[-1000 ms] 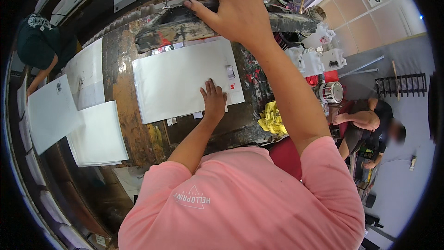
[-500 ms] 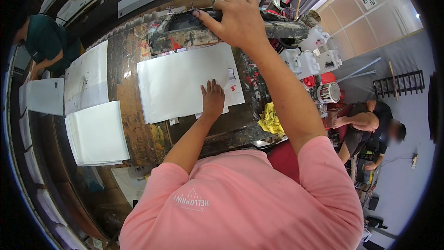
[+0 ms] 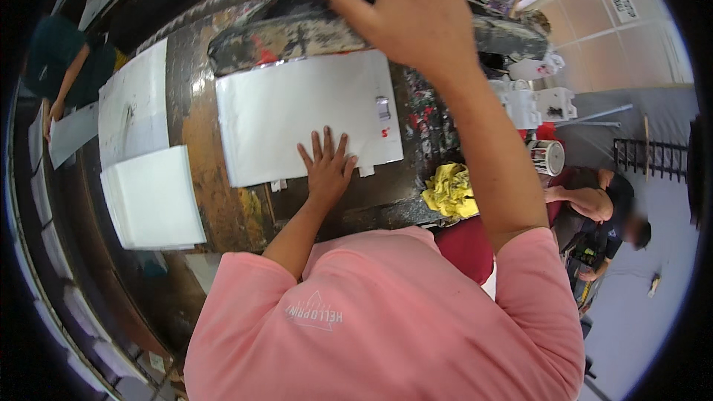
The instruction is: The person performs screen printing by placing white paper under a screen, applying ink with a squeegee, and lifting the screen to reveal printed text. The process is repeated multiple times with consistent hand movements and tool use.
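Note:
My left hand lies flat with fingers spread on the near edge of a white sheet. A small grey patch and a red mark show near the sheet's right end. Pale tabs stick out under its near edge. Beyond the sheet, a paint-stained frame, looking like a printing screen's, stands raised over the table. My right hand grips this frame from above, thumb stretched along it. Its other fingers are partly cut off by the picture's upper edge.
The worn, paint-stained table carries a stack of white sheets and pale sheets at left. A crumpled yellow cloth lies at right, near a paint tin. One person stands far left holding a sheet; another sits at right.
My left hand has slid left along the sheet, and its fingers have spread. My right hand and the frame appear higher and nearer, while the whole view has shifted. The left co-worker's sheet has tilted.

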The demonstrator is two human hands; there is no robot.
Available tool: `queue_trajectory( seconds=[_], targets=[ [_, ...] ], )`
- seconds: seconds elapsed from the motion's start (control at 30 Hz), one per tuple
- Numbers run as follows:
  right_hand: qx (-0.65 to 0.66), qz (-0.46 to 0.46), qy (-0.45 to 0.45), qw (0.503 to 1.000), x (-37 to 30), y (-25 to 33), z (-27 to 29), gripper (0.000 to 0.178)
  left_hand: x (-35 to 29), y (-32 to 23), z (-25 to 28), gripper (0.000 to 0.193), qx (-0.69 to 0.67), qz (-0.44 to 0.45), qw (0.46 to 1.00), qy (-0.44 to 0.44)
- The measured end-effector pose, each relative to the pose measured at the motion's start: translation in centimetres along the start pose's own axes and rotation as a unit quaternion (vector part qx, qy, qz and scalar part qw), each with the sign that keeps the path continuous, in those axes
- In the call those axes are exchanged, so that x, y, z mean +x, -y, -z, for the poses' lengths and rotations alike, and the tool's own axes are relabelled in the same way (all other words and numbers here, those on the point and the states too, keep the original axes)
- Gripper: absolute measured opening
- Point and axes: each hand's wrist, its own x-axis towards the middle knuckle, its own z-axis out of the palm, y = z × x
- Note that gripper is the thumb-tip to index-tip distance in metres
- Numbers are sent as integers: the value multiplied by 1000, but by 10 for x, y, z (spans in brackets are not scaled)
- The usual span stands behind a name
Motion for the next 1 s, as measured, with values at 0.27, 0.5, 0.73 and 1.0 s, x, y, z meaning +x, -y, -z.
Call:
queue_trajectory(
  seconds=[0.27, 0.5, 0.73, 1.0],
  targets=[
    [10, -12, 8, 1000, 6, 5, 4, 56, 3, 1, -6, 65, -13, 10, 1000, -14],
    [-39, 10, 8, 999, -5, 1, -4, 57, -1, 4, -16, 65, -6, -1, 997, -82],
    [-73, 65, -39, 995, -35, -9, -29, 65, -5, -2, 46, 74, -234, 38, 967, -95],
    [-33, 34, 239, 970, -192, -1, -78, 59, -64, -15, 115, 81, -894, 168, 406, -82]
  ],
)
